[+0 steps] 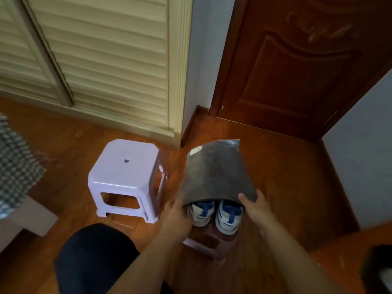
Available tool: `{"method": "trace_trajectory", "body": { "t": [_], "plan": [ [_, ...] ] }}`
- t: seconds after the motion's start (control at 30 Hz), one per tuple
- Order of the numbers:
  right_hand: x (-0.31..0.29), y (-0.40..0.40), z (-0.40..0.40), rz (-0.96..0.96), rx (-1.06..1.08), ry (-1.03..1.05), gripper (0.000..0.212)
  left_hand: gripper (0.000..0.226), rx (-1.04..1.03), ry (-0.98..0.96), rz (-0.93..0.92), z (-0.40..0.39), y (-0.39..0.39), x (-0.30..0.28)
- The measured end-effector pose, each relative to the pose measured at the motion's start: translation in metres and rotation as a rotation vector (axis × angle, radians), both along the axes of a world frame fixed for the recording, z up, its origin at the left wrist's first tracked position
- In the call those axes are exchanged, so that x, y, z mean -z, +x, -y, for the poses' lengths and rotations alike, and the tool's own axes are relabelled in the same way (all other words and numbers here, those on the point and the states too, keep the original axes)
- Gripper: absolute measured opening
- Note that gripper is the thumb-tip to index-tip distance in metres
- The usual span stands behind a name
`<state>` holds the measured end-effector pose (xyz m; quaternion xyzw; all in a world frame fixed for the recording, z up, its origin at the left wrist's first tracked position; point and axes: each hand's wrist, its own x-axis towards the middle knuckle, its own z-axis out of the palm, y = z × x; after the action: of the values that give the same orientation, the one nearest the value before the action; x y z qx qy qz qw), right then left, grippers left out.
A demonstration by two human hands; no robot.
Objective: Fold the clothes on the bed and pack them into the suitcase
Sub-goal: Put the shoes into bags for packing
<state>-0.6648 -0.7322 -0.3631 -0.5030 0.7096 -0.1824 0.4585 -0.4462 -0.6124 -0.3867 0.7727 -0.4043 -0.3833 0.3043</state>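
A grey plastic bag [216,172] lies over the toes of a pair of white and blue sneakers [216,215]. The shoes stand on a low stool [201,245] between my arms, mostly hidden. My left hand [176,217] grips the bag's open edge on the left. My right hand [254,203] pinches the same edge on the right, thumb on top. The heels of both shoes stick out of the bag's mouth. No suitcase is in view.
A white plastic stool [125,177] stands on the wooden floor [286,177] just left of the bag. Checked bedding [14,166] shows at the left edge. Louvred wardrobe doors [95,60] and a dark wooden door [297,71] are behind. My dark-clothed knee [95,255] is lower left.
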Motion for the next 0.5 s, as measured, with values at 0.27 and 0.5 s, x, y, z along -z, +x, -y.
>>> {"method": "trace_trajectory", "body": {
  "t": [0.27,0.5],
  "plan": [
    [-0.068,0.030,0.011,0.625,0.305,-0.084,0.016,0.055,0.031,-0.030,0.069,0.005,0.029,0.008],
    [-0.197,0.164,0.055,0.743,-0.054,-0.317,0.036,0.015,-0.528,-0.336,0.237,0.009,0.097,-0.094]
  ]
}}
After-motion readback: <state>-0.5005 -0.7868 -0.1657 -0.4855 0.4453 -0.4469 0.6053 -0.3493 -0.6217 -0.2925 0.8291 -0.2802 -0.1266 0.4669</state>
